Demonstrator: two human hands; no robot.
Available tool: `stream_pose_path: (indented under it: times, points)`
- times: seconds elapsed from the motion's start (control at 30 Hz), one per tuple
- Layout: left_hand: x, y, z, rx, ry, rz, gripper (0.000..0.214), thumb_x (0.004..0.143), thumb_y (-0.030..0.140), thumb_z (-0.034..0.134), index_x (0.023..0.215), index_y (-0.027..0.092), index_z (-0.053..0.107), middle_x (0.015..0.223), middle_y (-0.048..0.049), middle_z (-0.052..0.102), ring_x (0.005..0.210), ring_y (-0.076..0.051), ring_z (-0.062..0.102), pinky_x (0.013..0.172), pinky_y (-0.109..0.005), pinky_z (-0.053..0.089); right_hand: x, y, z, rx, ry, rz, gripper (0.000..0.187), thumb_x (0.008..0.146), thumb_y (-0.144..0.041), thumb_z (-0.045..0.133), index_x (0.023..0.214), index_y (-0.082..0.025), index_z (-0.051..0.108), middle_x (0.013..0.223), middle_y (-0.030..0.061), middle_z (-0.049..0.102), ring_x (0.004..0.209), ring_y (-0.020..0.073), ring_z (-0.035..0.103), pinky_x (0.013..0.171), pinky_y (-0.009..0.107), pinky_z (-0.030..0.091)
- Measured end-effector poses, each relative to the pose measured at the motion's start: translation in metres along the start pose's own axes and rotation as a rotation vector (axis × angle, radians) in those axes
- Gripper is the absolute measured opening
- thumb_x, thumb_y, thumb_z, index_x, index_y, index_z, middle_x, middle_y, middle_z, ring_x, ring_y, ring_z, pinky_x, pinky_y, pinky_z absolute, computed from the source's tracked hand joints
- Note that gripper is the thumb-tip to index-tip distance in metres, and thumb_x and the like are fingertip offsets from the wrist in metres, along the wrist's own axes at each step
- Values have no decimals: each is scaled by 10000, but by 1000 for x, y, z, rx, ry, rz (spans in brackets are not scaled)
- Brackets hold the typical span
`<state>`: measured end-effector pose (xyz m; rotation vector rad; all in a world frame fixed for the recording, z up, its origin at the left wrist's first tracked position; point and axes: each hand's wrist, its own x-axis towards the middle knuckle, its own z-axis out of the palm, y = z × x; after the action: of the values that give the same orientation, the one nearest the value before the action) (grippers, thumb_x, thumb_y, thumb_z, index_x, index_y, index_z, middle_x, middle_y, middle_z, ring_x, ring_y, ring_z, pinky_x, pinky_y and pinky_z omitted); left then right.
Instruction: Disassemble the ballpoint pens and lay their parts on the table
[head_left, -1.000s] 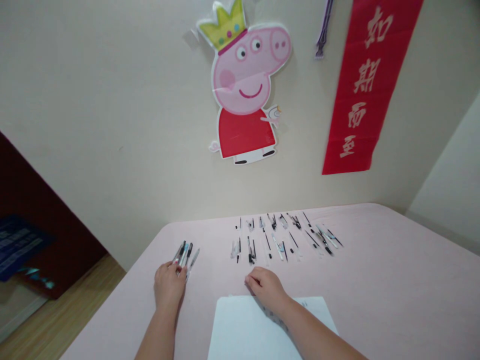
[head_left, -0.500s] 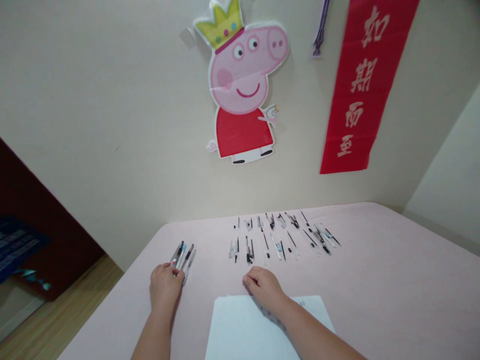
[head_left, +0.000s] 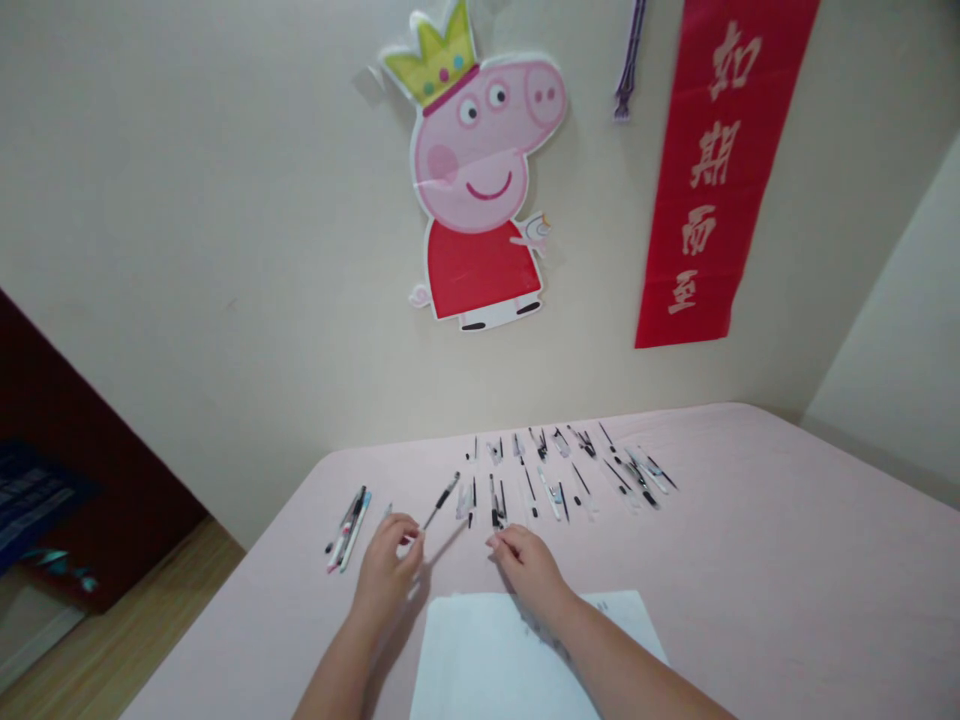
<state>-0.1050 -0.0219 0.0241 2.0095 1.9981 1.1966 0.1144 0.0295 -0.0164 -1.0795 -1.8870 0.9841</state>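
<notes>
My left hand is closed, its thumb and fingers pinching a pen that tilts up to the right above the table, its black part uppermost. Just behind that hand the tip of another pen shows; the rest is hidden. To its left lie several pens side by side. My right hand is curled shut with nothing visible in it, at the top edge of a white sheet of paper. Beyond it, pen parts lie in two rough rows: dark refills, clear barrels and small black caps.
A pale pink cloth covers the table, which meets the wall at the back. On the wall hang a cartoon pig cutout and a red banner. A dark brown panel stands beyond the table's left edge, above a wooden floor.
My left hand has lifted a pen from the group on the left and moved right with it. My right hand has stayed almost in place. The view has shifted slightly.
</notes>
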Motion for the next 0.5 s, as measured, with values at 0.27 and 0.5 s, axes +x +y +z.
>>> stream_pose_path:
  times: [0.27, 0.5]
  points:
    - [-13, 41, 30, -278, -244, 31, 133, 762, 217, 496, 630, 197, 505, 770, -34, 540, 699, -148, 540, 612, -261, 444, 7, 8, -1, 610, 202, 271, 551, 776, -611, 501, 1127, -188, 543, 809, 32, 591, 521, 114, 468, 378, 204, 333]
    - [-15, 39, 27, -216, -337, 16, 108, 786, 245, 486, 730, 198, 565, 779, -39, 572, 738, -171, 549, 674, -287, 443, 9, 7, -6, 622, 222, 294, 390, 747, -549, 574, 851, -174, 595, 659, -15, 541, 452, 78, 422, 356, 180, 294]
